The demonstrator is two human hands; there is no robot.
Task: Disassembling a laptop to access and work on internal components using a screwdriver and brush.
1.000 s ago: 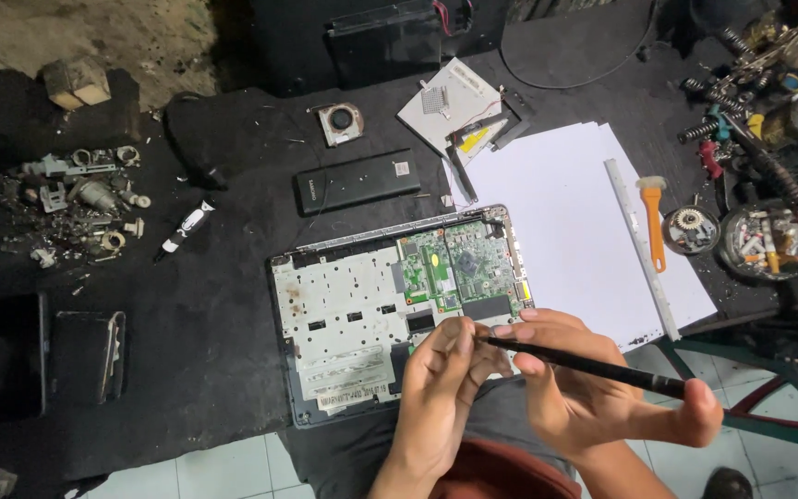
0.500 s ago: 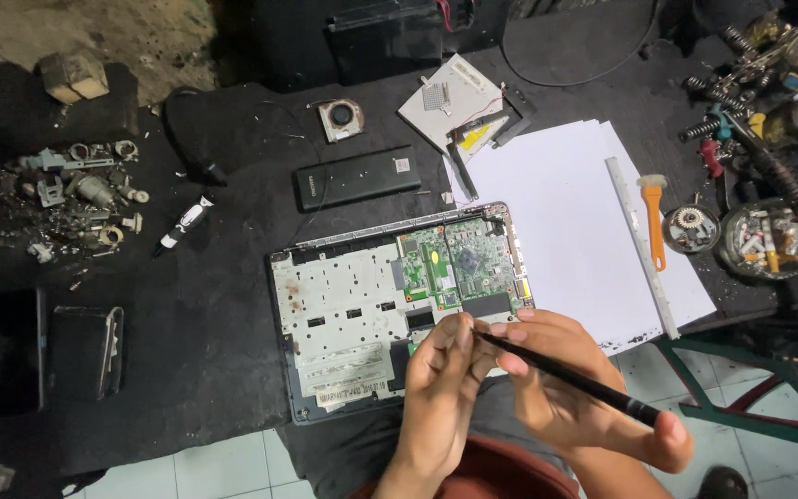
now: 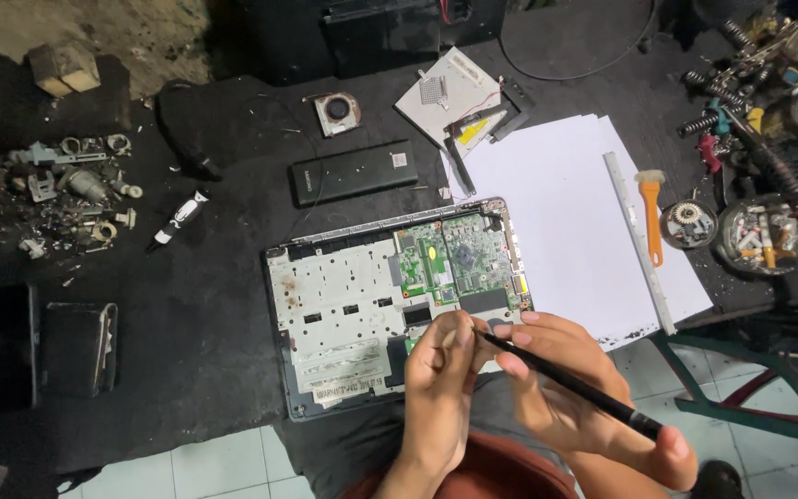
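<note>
An opened laptop base (image 3: 344, 305) lies on the black work surface, its silvery metal plate and green circuit board (image 3: 454, 259) exposed. My right hand (image 3: 574, 388) grips a thin black screwdriver (image 3: 565, 374) whose tip points left toward the laptop's near right corner. My left hand (image 3: 441, 379) is curled at that tip, fingers pinched around it; whatever small part sits between them is hidden. Both hands hover over the laptop's front edge.
White paper sheets (image 3: 565, 212) with a ruler (image 3: 639, 240) and orange-handled brush (image 3: 650, 217) lie right. A black battery pack (image 3: 353, 171), small fan (image 3: 336, 111), drive parts (image 3: 459, 97), scrap metal bits (image 3: 71, 194), small tube (image 3: 177, 222) and dishes of parts (image 3: 755, 236) surround the laptop.
The hands and screwdriver stay at the laptop's near right corner; the screwdriver's handle end has dipped slightly lower. Nothing else moved.
</note>
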